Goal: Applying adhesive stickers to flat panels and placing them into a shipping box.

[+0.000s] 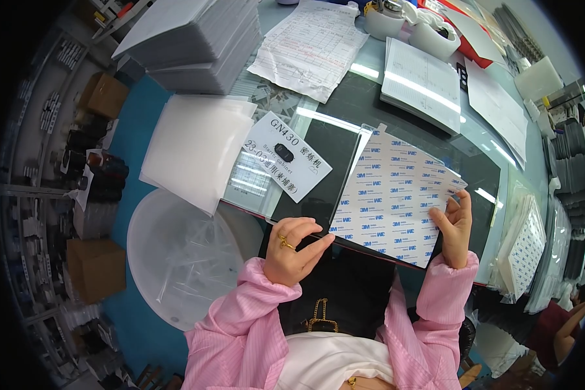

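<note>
1. The landmark here is the white label card (286, 156). The sheet with repeated blue print (390, 188) lies to its right, flat or nearly so, with a strip of dark panel (335, 143) showing between the two.
2. The sheet looks almost square from here, so its long axis is hard to call; its left edge, the one toward the card, runs away from the body and leans right.
3. The left hand (296, 250), on the body side of the card, has loosely bent fingers, one reaching the sheet's near-left corner; whether it grips there I cannot tell.
4. The right hand (455, 224) is farther right of the card and reaches more onto the sheet, thumb on its face, fingers bent at the right corner; I cannot tell whether they pinch it.
5. The glossy table (370, 91) carries all this, plus translucent white sheets (192, 143) left of the card and a creased paper form (312, 45) beyond it.
6. Off the table, a pale tub (146, 260) sits left of the card and nearer the body, above blue floor (136, 130); shelving (49, 192) stands farther left.
</note>
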{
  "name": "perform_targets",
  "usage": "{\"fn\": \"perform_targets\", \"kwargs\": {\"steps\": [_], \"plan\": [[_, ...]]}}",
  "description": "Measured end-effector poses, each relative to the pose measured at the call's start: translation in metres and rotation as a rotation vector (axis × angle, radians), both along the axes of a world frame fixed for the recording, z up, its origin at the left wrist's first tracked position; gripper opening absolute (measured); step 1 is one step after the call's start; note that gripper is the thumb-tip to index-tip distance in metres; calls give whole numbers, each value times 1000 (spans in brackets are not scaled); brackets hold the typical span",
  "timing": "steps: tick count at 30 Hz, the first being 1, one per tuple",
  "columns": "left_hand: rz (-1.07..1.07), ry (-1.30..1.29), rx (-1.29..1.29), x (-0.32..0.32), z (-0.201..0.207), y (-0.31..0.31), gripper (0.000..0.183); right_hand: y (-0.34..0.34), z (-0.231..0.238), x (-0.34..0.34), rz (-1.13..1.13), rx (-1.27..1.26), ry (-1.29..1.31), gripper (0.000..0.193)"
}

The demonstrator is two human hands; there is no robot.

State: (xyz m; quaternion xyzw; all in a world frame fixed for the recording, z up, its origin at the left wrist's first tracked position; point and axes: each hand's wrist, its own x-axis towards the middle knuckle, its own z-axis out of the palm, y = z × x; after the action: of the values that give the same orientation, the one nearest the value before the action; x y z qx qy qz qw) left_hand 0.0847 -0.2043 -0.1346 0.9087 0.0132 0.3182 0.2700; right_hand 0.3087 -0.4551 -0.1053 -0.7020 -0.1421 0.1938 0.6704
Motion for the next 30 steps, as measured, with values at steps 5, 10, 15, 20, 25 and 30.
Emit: {"fn": "perform_targets", "kwargs": {"steps": [5, 10, 15, 20, 25, 30], "plan": [[13, 14, -15, 1, 1, -2, 34, 0, 4, -1, 3, -1, 20, 53], [-10, -13, -54, 0, -4, 2, 34, 0, 3, -1, 8, 7, 22, 54], [2, 20, -55, 3, -3, -1, 32, -1, 1, 0, 0, -3, -13, 57], [-2, -13, 50, 7, -4, 0, 35, 0, 1, 1, 5, -6, -11, 56], [-23, -19, 84, 9, -8, 2, 38, 0, 3, -1, 3, 8, -16, 56], [-38, -5, 118, 7, -14, 4, 36, 0, 2, -1, 15, 3, -63, 57]]}}
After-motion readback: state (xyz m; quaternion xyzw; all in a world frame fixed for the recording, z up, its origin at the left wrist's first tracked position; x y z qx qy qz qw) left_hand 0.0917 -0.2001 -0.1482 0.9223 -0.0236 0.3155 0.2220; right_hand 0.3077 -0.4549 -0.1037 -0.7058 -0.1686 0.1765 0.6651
